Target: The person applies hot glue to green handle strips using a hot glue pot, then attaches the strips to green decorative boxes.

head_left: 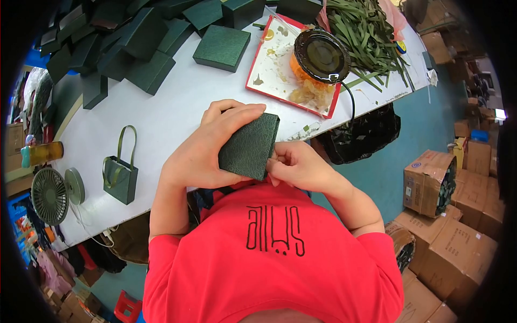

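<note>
Right now the left hand (196, 153) is wrapped around a dark green box (249, 146), thumb underneath and fingers curled over its top edge. It holds the box tilted in the air, just off the near edge of the table (177, 105). The right hand (301, 168) is bunched at the box's lower right corner, fingertips pinched on it. The risk, as I judge it: the box rests on nothing — a slack grip would let it fall, and too hard a pinch could crease that corner. The white table carries a heap of green boxes (124, 48), a small green bag (121, 177), a red-rimmed tray (269, 75) and green strips (366, 27). Cardboard cartons (431, 183) stand on the teal floor (379, 177).
</note>
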Motion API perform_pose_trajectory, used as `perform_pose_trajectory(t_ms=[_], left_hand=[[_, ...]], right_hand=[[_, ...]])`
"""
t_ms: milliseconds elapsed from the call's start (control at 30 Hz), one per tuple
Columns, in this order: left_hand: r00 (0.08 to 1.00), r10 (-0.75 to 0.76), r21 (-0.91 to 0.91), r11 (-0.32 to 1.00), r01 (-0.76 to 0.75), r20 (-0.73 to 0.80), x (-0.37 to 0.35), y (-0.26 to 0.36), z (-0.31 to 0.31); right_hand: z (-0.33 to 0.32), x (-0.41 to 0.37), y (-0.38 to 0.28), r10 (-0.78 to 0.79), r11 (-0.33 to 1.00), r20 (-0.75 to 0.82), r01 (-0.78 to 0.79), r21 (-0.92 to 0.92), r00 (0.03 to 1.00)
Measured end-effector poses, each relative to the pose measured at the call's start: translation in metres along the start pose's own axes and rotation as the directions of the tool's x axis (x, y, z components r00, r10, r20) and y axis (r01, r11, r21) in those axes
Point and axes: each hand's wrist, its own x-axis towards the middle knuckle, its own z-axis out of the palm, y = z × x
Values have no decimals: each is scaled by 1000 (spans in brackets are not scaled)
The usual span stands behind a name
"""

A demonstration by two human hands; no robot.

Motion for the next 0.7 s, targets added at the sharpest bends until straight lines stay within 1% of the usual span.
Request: perform_pose_trajectory(t_ms=[33, 133, 233, 267, 300, 367, 400, 433, 467, 500, 533, 567, 600, 700], left_hand=[[1000, 25, 22, 999, -25, 2, 0, -2, 1], [1000, 6, 48, 999, -6, -1, 1, -1, 4], [995, -19, 13, 1000, 21, -95, 0, -1, 2], [993, -16, 31, 999, 20, -119, 0, -1, 1], [990, -11, 50, 999, 19, -143, 0, -1, 1], [983, 5, 73, 997, 9, -185, -1, -2, 0], [979, 19, 78, 997, -3, -203, 0, -3, 1], [975, 33, 83, 996, -15, -221, 1, -4, 2], [972, 46, 95, 995, -25, -231, 2, -4, 3], [969, 59, 106, 994, -35, -239, 3, -4, 5], [967, 73, 116, 992, -45, -245, 5, -3, 6], [969, 67, 112, 993, -41, -239, 6, -3, 7], [970, 63, 109, 993, -38, -235, 6, -1, 7], [969, 93, 110, 992, -69, -228, 6, -5, 13]], right_hand=[[-1, 0, -1, 37, 999, 0, -37, -22, 999], [-7, 4, 5, 44, 999, 48, -44, -14, 998], [-10, 2, 7, -39, 978, 24, 34, 204, 999], [-8, 4, 12, -262, 959, -197, 277, 54, 945], [-4, 7, 18, -486, 872, -367, 467, -144, 794], [-9, -3, 30, -672, 738, -466, 571, -360, 575], [-11, -7, 35, -743, 666, -500, 575, -476, 446], [-5, -20, 36, -663, 741, -474, 601, -300, 580], [-1, -28, 33, -578, 799, -417, 589, -115, 702], [0, -26, 34, -582, 809, -298, 577, -116, 757], [-3, -26, 36, -463, 885, -131, 451, -112, 877], [-3, -22, 37, -301, 954, -75, 301, -18, 951], [-1, -17, 39, -133, 989, -4, 133, 64, 991], [3, -5, 44, -182, 941, 23, 167, 293, 983]])
